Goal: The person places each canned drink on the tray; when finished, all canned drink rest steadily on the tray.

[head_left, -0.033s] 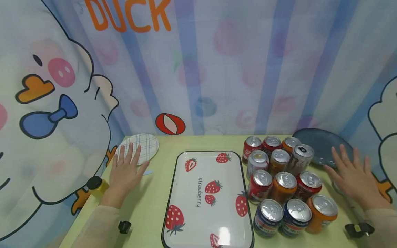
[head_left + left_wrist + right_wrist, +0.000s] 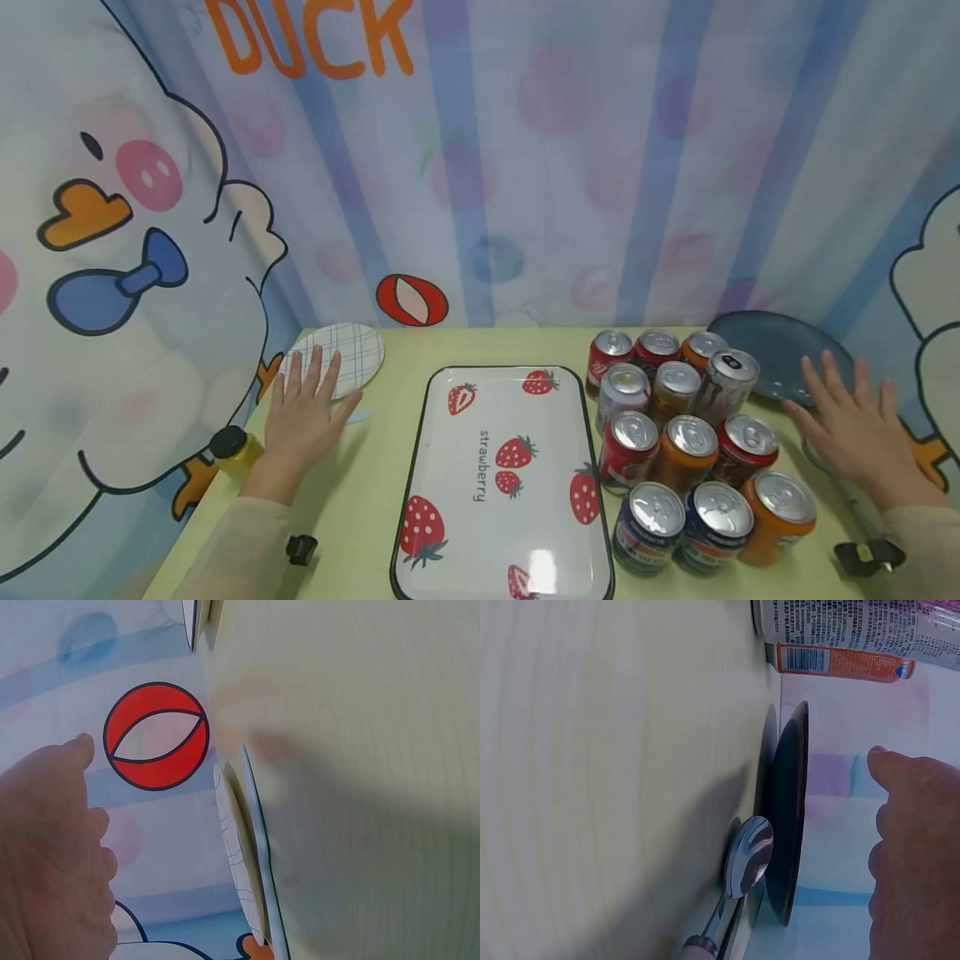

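Note:
My left hand (image 2: 303,417) is held over the left side of the table with straight, spread fingers and holds nothing. Behind its fingertips lies a white round plate with a grid pattern (image 2: 358,354). On the right, my right hand (image 2: 858,429) hovers palm down, fingers spread, nothing in its grasp. Beyond it is a dark blue oval plate (image 2: 780,354); a metal spoon (image 2: 750,859) lies below the hand in the right wrist view. Several drink cans (image 2: 678,446) stand upright in rows, right of a white strawberry-print tray (image 2: 465,442) with a dark rim.
A yellow bottle with a black cap (image 2: 236,450) stands near the table's left edge, beside my left forearm. A small pale blue piece (image 2: 358,417) shows by the left thumb. A printed duck curtain (image 2: 555,167) hangs right behind the pale yellow table (image 2: 360,517).

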Available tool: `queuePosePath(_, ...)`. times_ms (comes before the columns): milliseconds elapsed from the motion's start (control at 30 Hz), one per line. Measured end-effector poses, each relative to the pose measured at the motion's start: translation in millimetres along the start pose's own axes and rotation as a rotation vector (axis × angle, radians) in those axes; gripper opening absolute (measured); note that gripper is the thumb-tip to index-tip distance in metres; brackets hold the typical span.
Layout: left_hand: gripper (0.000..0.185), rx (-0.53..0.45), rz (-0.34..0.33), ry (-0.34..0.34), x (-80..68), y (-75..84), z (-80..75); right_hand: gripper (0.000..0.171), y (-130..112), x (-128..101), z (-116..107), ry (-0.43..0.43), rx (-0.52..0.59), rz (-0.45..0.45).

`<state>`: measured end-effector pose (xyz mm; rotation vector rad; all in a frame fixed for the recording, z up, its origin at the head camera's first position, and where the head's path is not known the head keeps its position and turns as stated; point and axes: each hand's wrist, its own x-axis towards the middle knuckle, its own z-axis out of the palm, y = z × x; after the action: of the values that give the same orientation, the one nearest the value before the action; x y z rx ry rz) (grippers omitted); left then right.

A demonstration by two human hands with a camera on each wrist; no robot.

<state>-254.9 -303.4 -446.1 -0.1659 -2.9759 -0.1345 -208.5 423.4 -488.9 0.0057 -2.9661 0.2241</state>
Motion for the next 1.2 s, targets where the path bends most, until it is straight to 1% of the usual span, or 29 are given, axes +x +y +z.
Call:
queuePosePath(167, 0.086, 0.006, 0.0, 0.001, -1.7, 1.7, 0.3, 0.085, 1, -3, 3, 0.003, -0.001, 0.004)
queuePosePath(400, 0.085, 0.008, -0.009, -0.008, -7.7, 3.7, -6.0, 0.085, -2, -4, -1, 0.015, -0.006, 0.005)
queuePosePath(567, 0.084, 0.028, 0.021, -0.002, -9.8, 6.3, -3.5, 0.087, -5, -11, -11, 0.033, -0.002, 0.004)
queuePosePath(667, 0.083, 0.028, 0.041, 0.005, -11.0, 8.9, -0.8, 0.087, -9, -15, -16, 0.051, 0.0, -0.013)
queuePosePath(800, 0.08, -0.015, 0.085, 0.005, -13.8, 14.7, 3.1, 0.084, -16, -19, -22, 0.081, 0.032, -0.061)
queuePosePath(1000, 0.077, -0.161, 0.208, -0.017, -24.5, 27.7, 12.9, 0.078, -39, -28, -39, 0.102, 0.162, -0.091)
queuePosePath(1067, 0.075, -0.209, 0.249, -0.05, -29.5, 33.4, 15.0, 0.074, -48, -32, -47, 0.133, 0.182, -0.103)
queuePosePath(1133, 0.07, -0.245, 0.288, -0.099, -33.7, 38.2, 16.4, 0.068, -57, -36, -54, 0.177, 0.195, -0.118)
queuePosePath(1200, 0.064, -0.253, 0.325, -0.157, -36.8, 41.4, 17.4, 0.061, -66, -40, -61, 0.23, 0.225, -0.134)
